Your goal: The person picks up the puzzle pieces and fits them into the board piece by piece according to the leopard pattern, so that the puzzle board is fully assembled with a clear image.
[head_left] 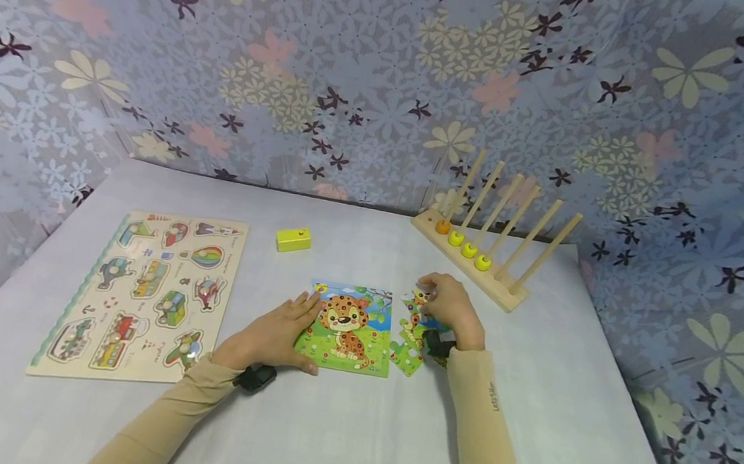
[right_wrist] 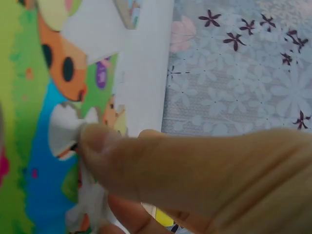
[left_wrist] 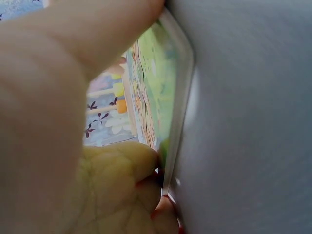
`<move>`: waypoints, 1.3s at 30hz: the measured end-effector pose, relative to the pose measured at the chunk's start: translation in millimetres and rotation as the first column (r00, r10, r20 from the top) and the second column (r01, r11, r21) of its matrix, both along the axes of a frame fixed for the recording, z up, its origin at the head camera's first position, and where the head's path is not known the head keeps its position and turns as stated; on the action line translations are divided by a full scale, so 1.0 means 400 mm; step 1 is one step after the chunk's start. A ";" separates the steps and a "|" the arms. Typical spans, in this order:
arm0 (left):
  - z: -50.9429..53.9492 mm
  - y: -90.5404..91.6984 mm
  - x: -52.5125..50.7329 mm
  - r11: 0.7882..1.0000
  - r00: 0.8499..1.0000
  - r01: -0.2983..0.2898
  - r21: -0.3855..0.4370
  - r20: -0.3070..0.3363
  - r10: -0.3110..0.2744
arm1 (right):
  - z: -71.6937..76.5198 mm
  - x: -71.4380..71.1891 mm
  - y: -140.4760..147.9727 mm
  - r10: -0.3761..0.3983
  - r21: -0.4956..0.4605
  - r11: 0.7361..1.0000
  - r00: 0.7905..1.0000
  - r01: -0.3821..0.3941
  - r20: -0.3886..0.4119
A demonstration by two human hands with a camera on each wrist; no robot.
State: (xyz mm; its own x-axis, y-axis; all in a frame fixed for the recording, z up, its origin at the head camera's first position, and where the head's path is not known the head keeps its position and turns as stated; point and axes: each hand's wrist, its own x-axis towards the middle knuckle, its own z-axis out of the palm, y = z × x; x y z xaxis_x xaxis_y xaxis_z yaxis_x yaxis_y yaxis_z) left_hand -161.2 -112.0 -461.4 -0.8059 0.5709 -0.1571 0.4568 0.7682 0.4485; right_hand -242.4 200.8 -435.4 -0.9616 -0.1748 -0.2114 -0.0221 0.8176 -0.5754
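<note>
The likeliest trouble is a drag: the loose puzzle pieces [head_left: 407, 358] lie so close together that the right hand [head_left: 456, 308], working at one, could pull its neighbours along or flip them. A sideways push from the left hand [head_left: 276, 334] could also slide the leopard board [head_left: 348, 330] across the bench [head_left: 334, 442] into them, since only a narrow gap parts the two. The left fingers lie spread and fairly straight at the board's left side, thumb by its lower corner, touching without gripping. The right fingers are bent, thumb tip against the far part of the pieces; the right wrist view is too crowded to tell whether one is pinched. The pieces lie partly beneath and just left of the right hand, between it and the board.
</note>
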 end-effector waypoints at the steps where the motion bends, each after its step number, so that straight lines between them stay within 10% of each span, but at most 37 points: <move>1: 0.000 0.000 0.000 1.000 1.000 0.000 0.001 0.001 0.000 | -0.002 0.000 -0.001 0.003 0.015 1.000 1.000 -0.003 -0.004; 14: -0.003 -0.002 0.000 1.000 1.000 -0.001 0.003 -0.004 0.001 | -0.001 0.002 0.007 0.027 0.087 0.996 1.000 -0.027 0.006; 21: -0.005 -0.003 0.000 1.000 1.000 0.001 0.006 -0.005 -0.001 | 0.016 0.011 -0.025 0.052 -0.051 0.997 0.995 -0.056 -0.082; 32: -0.006 -0.003 -0.001 1.000 1.000 -0.015 0.002 0.009 0.015 | -0.001 0.056 -0.203 0.284 -0.271 0.916 0.955 -0.295 -0.080; 39: -0.007 -0.001 0.000 0.998 0.998 -0.056 -0.023 0.004 0.056 | -0.037 0.074 -0.259 0.340 -0.231 0.908 0.937 -0.350 -0.084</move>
